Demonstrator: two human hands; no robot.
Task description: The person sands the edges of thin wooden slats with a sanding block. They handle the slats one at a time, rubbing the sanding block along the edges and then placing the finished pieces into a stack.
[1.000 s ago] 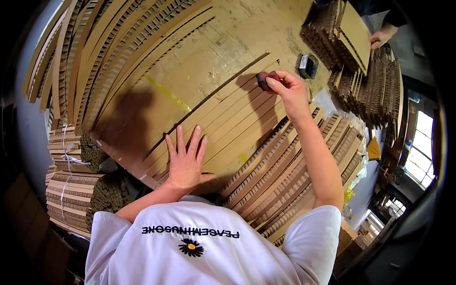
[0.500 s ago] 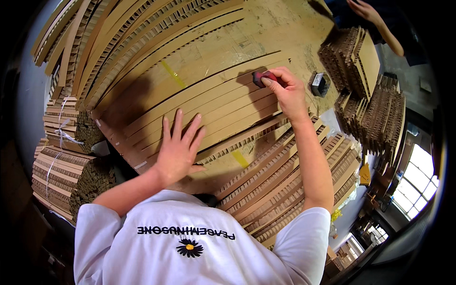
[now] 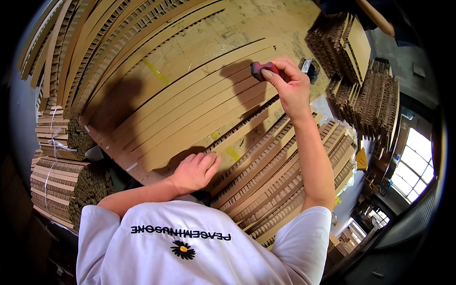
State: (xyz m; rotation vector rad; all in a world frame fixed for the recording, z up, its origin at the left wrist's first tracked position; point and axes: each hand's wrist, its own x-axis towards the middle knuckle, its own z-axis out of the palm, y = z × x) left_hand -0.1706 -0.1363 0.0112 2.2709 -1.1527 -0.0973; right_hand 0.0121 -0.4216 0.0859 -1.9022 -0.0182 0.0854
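My right hand (image 3: 293,88) is closed around a small dark red and black hand stamp (image 3: 258,71), raised over the far right part of the flat cardboard strips (image 3: 190,109). These strips lie side by side on the worktable. At the near edge of that row, my left hand (image 3: 197,171) has its fingers curled over the left end of a honeycomb cardboard strip (image 3: 244,132). That strip sits slightly apart from the row, its cut honeycomb side showing. My left thumb and the underside of the grip are hidden.
A dark ink pad box (image 3: 309,71) stands to the right. Stacked honeycomb strips (image 3: 280,175) lie near right, more (image 3: 109,42) far left. Tied bundles (image 3: 57,178) are at left, cardboard stacks (image 3: 375,104) at right. Another person's arm (image 3: 377,18) shows top right.
My left hand has left its spread, flat position on the strips and moved nearer me, closing on the near strip's end. My right hand keeps the stamp, now higher above the strips.
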